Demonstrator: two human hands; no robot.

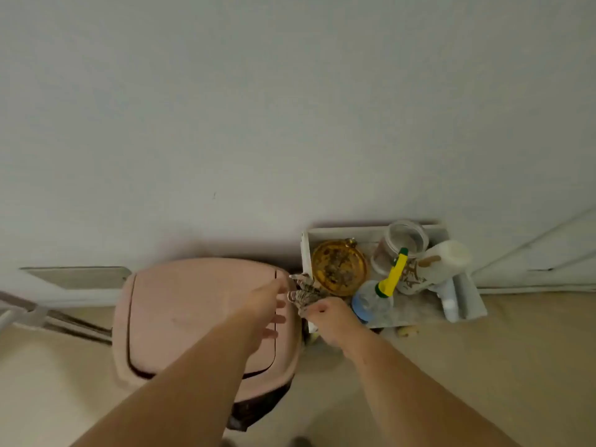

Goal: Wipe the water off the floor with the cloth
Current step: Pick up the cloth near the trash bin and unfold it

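Observation:
A crumpled brown-and-white patterned cloth [304, 291] hangs in the narrow gap between a pink bin and a white shelf unit. My right hand [332, 321] grips the cloth's lower end with closed fingers. My left hand [269, 312] reaches over the right edge of the bin lid, fingers spread, its fingertips right beside the cloth. Whether the left fingers touch the cloth is unclear. No water shows on the beige floor [451, 366] in this view.
The pink swing-lid bin [193, 311] stands against the pale wall [290, 124]. The white shelf [467, 304] holds an amber round dish [338, 267], a clear jar [403, 243], a yellow-nozzled spray bottle [392, 279] and a white bottle [442, 259].

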